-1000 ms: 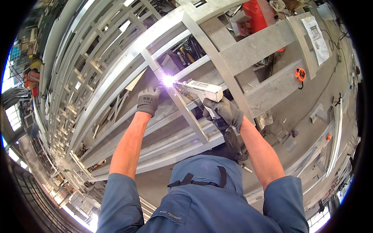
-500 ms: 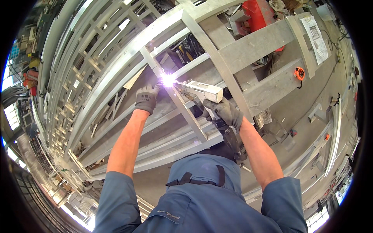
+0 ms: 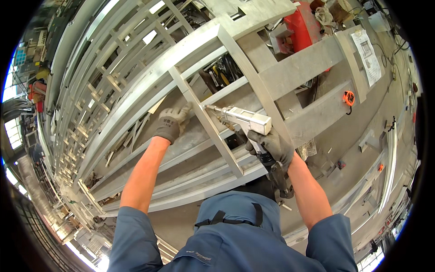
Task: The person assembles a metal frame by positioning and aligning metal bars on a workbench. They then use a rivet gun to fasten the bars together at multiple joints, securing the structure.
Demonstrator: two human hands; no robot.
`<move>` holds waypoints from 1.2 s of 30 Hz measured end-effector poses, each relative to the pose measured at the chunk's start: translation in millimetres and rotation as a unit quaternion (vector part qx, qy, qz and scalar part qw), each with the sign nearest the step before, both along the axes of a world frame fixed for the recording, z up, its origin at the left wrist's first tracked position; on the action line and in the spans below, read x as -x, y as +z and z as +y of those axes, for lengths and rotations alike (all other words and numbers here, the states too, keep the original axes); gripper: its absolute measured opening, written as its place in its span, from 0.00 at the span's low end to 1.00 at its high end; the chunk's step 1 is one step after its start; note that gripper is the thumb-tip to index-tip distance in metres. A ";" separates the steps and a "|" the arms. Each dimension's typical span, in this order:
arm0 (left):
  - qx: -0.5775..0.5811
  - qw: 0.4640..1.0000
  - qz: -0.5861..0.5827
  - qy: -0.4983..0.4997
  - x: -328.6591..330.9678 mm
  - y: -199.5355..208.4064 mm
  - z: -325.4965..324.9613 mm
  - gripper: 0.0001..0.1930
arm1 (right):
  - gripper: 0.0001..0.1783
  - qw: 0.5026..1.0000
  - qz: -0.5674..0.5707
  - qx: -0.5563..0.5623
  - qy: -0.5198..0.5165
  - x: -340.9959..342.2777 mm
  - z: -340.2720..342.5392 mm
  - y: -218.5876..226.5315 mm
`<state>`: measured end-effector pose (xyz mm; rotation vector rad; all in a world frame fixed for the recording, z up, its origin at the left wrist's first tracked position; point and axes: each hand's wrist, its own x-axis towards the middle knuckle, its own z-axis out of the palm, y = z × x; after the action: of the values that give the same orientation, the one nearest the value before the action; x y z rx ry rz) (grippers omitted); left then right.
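My right hand [image 3: 273, 146], in a grey work glove, is wrapped round the handle of a boxy silver-white welding gun [image 3: 250, 119]. Its thin nozzle points left, and the tip rests at or just beside a crossbar [image 3: 216, 138] of a metal frame; no arc glows there. Left of this crossbar is my left hand [image 3: 172, 123], also gloved, palm down with its fingers stretched toward the bar. It holds nothing that I can see. Whether the fingertips touch the metal, I cannot tell. A dark cable hose [image 3: 278, 179] hangs from the gun near my waist.
Long metal frames [image 3: 97, 97] stretch away on the left. An orange tape measure [image 3: 348, 98] and a drawing sheet [image 3: 366, 56] lie on flat bars at the right. Behind the frame sits a red object [image 3: 302, 28]. Long thin strips [image 3: 388, 167] lie at far right.
The bright purple-white arc at the crossbar has gone out. The welding gun and my right hand have shifted slightly right and down. My left hand's fingers have straightened.
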<state>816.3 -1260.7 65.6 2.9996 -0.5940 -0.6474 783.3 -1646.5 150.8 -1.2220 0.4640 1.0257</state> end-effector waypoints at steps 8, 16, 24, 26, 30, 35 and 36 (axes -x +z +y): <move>-0.039 0.983 -0.168 0.066 -57.7 -21.5 35.5 0.44 | 0.20 0.991 -0.077 -0.046 -0.099 -68.8 39.2 27.3; -0.109 0.982 -0.146 0.043 -75.2 -51.3 40.4 0.42 | 0.22 0.995 -0.041 -0.056 -0.072 -108.9 73.9 -5.1; -0.098 0.987 -0.127 0.000 -81.7 -46.8 43.4 0.41 | 0.22 0.998 -0.011 -0.041 -0.035 -100.6 78.1 -25.7; -0.106 0.986 -0.127 -0.008 -82.7 -45.5 43.6 0.41 | 0.22 0.998 -0.013 -0.039 -0.038 -101.9 80.7 -25.2; -0.091 0.987 -0.130 -0.018 -84.5 -42.6 44.0 0.39 | 0.21 0.998 -0.012 -0.037 -0.043 -103.6 82.6 -30.8; -0.104 0.986 -0.127 -0.021 -85.5 -41.5 43.7 0.38 | 0.22 0.998 0.002 -0.058 -0.035 -105.0 82.1 -37.0; -0.110 0.986 -0.124 -0.019 -86.0 -41.6 43.4 0.38 | 0.21 0.997 0.005 -0.063 -0.036 -104.3 82.2 -39.9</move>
<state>902.3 -1217.2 24.0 3.3135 -0.6292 -0.3647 887.6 -1564.3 111.0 -1.0806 0.4408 0.9851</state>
